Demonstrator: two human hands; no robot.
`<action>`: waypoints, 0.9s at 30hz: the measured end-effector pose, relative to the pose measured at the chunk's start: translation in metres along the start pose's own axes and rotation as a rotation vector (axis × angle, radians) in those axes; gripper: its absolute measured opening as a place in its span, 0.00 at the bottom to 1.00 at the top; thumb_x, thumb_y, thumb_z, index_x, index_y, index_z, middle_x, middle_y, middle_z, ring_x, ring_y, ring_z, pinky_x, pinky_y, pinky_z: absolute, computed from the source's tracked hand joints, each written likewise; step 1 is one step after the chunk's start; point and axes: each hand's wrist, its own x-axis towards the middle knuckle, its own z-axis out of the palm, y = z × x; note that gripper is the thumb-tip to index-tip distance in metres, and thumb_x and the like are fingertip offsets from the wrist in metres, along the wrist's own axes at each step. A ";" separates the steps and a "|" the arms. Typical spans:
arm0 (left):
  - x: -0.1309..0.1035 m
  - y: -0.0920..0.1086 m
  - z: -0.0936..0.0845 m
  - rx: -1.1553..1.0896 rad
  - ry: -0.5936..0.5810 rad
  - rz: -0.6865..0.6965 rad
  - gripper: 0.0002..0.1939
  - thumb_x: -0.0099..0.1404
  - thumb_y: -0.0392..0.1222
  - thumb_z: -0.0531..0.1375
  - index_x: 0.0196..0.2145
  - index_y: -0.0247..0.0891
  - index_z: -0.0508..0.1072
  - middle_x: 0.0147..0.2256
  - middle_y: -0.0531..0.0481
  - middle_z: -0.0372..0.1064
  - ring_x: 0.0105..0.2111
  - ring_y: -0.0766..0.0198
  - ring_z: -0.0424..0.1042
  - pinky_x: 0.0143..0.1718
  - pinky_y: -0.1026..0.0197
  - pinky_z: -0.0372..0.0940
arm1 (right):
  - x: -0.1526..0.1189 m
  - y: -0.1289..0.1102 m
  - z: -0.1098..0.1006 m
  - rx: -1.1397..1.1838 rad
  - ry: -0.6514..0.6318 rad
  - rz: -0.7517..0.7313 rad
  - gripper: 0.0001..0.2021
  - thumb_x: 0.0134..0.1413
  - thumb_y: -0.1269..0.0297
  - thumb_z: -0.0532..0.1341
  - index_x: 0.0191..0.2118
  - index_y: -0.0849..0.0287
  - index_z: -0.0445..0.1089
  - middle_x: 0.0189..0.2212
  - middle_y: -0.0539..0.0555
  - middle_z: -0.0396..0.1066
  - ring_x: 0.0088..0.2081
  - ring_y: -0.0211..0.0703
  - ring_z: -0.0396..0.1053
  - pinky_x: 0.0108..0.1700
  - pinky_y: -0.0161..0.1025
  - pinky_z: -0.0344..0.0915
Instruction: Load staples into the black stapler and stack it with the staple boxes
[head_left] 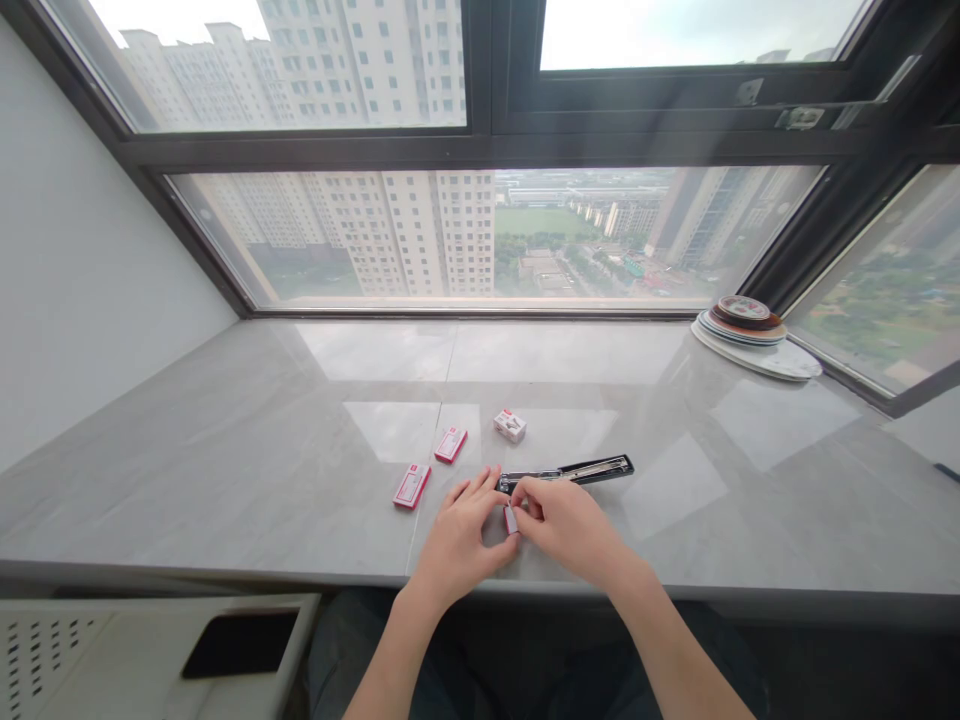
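Observation:
A small red-and-white staple box (511, 519) stands on end or tilts just above the counter, between my two hands. My left hand (466, 533) holds it from the left with thumb and forefinger, the other fingers stretched forward. The bent fingers of my right hand (564, 520) pinch at the box's upper end; what exactly lies between their tips is hidden. Right behind my fingertips lies a black stapler (598, 469), opened out flat with its metal channel showing. Two similar red-and-white boxes, a nearer box (412, 486) and a farther box (451, 444), lie to the left.
A white box with a printed picture (510, 425) sits beyond the stapler. Stacked plates (757, 345) stand at the back right by the window (495, 240). The grey counter's front edge (360, 577) is close to my wrists. Below left, a phone (240, 645) rests on a pale surface.

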 end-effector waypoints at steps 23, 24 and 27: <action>0.000 0.028 0.024 0.085 0.244 -0.161 0.15 0.76 0.45 0.52 0.32 0.44 0.73 0.32 0.50 0.74 0.36 0.56 0.72 0.43 0.51 0.61 | -0.039 0.064 -0.001 0.174 0.117 0.215 0.17 0.64 0.49 0.57 0.32 0.56 0.71 0.20 0.49 0.67 0.24 0.41 0.61 0.29 0.37 0.54; 0.001 0.030 0.025 0.082 0.251 -0.160 0.15 0.77 0.46 0.52 0.34 0.44 0.74 0.33 0.50 0.74 0.36 0.56 0.72 0.42 0.52 0.61 | -0.040 0.070 -0.004 0.202 0.113 0.269 0.18 0.63 0.47 0.58 0.32 0.57 0.71 0.19 0.49 0.66 0.24 0.40 0.61 0.27 0.37 0.54; 0.003 0.036 0.027 0.094 0.254 -0.142 0.13 0.77 0.46 0.52 0.47 0.47 0.76 0.37 0.49 0.75 0.39 0.56 0.74 0.43 0.53 0.62 | -0.046 0.095 -0.024 0.343 0.077 0.467 0.22 0.58 0.40 0.61 0.41 0.57 0.71 0.18 0.46 0.64 0.18 0.38 0.57 0.21 0.35 0.51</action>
